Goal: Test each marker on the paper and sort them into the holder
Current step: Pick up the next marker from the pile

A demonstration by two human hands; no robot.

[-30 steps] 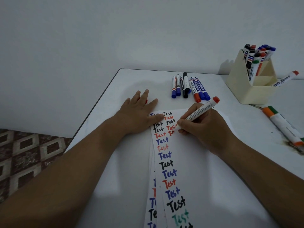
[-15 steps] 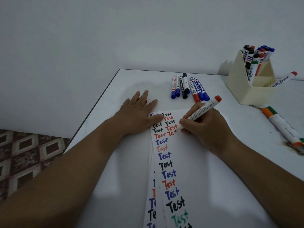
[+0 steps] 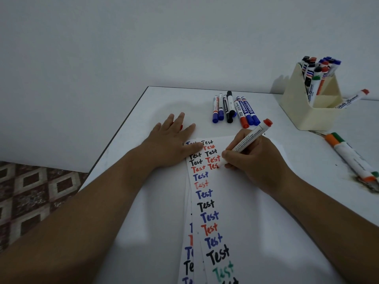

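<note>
Left hand (image 3: 172, 144) flat, fingers straight and spread, pinning the paper (image 3: 207, 181) at its top left corner on the bench (image 3: 164, 103); best kept pressing so the sheet cannot slide. Right hand (image 3: 252, 158), grip clamped round the red marker (image 3: 246, 141), tip down mid-word, cap end toward 1 o'clock. Holder (image 3: 307, 111) well apart at 2 o'clock; finish the word with light, even strokes.

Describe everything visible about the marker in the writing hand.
The white-barrelled marker with a red end cap looks like plastic, with small dark print along its barrel. The right hand grips it near the lower end, tilted, with the red end up and away. Its tip meets the white paper strip beside an unfinished red "Tes". The tip itself is hardly visible. Nothing else touches it.
</note>
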